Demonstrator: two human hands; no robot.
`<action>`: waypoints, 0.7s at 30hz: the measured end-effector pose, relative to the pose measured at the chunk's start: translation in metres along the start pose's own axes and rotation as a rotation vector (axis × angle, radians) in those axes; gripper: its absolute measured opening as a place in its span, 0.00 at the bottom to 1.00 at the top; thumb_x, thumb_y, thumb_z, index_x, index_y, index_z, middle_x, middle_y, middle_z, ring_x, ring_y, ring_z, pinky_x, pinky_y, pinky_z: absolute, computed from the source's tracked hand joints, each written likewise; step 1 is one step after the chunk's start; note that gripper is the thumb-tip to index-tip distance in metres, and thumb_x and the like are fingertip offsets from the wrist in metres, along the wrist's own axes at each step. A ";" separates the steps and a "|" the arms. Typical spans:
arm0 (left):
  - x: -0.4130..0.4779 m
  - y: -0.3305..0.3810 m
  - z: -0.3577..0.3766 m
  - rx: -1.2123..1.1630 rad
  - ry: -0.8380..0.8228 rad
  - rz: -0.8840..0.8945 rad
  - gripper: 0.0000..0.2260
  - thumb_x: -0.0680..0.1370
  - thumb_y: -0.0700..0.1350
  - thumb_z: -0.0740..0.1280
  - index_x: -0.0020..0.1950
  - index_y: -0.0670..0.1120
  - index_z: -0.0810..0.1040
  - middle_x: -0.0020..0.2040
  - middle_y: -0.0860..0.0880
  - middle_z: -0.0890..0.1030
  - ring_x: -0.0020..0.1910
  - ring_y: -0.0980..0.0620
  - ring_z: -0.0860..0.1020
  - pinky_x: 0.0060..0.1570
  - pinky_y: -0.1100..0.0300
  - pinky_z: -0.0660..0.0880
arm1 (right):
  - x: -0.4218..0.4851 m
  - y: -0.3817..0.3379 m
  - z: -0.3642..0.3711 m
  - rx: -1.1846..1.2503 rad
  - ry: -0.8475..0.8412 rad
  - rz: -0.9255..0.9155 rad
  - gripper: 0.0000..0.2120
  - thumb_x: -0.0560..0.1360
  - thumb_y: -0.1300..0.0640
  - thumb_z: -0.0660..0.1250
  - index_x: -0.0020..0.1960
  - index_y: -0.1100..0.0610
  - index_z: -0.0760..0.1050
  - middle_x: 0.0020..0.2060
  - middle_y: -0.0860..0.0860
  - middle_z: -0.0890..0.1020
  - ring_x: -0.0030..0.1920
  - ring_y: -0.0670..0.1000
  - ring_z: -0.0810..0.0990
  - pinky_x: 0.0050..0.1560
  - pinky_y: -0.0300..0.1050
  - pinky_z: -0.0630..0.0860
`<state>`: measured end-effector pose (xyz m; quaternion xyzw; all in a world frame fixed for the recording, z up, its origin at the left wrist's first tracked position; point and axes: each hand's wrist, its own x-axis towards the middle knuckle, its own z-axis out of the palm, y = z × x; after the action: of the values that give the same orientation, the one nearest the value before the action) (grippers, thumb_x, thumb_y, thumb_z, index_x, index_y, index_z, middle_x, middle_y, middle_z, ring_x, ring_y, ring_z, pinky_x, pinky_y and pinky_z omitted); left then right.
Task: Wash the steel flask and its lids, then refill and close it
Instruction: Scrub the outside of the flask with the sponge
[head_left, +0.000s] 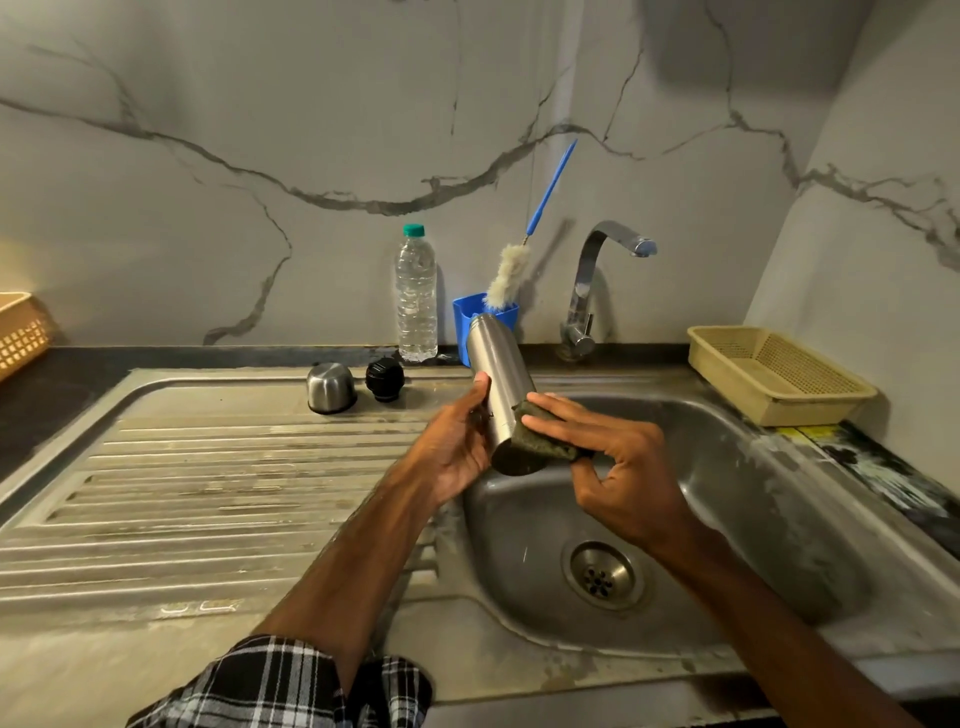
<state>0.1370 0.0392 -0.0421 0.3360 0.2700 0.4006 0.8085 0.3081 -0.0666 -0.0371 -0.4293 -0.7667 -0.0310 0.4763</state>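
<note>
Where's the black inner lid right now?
Head view: the black inner lid sits at the back of the drainboard, left of the flask, beside the steel cup lid.

The ribbed steel draining board (218, 467) was left free but for a domed steel cup lid (331, 387) and a round black stopper (384, 379) at its far edge. The ledge behind was crowded by a clear plastic water bottle (415, 306), a blue plastic holder (465, 322) and a curved chrome tap (589, 291). The left of the steel sink basin (753, 493) was blocked by the left hand (457, 447) gripping a tilted steel flask (501, 374) and the right hand (623, 467) holding a dark scrub pad (545, 441) to it, the right rim by a beige perforated tray (779, 374).
</note>
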 end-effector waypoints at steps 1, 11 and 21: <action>0.000 0.000 0.000 0.009 -0.015 0.001 0.25 0.81 0.53 0.66 0.70 0.36 0.71 0.63 0.35 0.80 0.57 0.41 0.83 0.54 0.47 0.83 | -0.001 0.002 0.000 -0.011 0.006 -0.013 0.31 0.65 0.79 0.66 0.64 0.58 0.80 0.66 0.53 0.78 0.69 0.49 0.75 0.70 0.49 0.72; 0.007 -0.002 -0.001 0.102 -0.019 0.089 0.24 0.78 0.50 0.72 0.68 0.36 0.75 0.63 0.35 0.80 0.60 0.39 0.81 0.53 0.45 0.82 | 0.001 0.009 0.004 -0.070 0.038 -0.002 0.34 0.63 0.79 0.65 0.65 0.57 0.79 0.67 0.51 0.78 0.69 0.48 0.75 0.70 0.51 0.72; 0.003 -0.004 0.005 0.141 0.007 0.087 0.43 0.65 0.46 0.83 0.75 0.40 0.67 0.61 0.37 0.82 0.56 0.40 0.84 0.47 0.40 0.82 | 0.002 0.014 -0.008 -0.065 0.050 0.094 0.33 0.65 0.78 0.67 0.65 0.55 0.79 0.65 0.50 0.79 0.67 0.45 0.77 0.68 0.50 0.75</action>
<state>0.1442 0.0385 -0.0429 0.4022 0.2858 0.4164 0.7636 0.3234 -0.0604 -0.0365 -0.4791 -0.7321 -0.0444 0.4822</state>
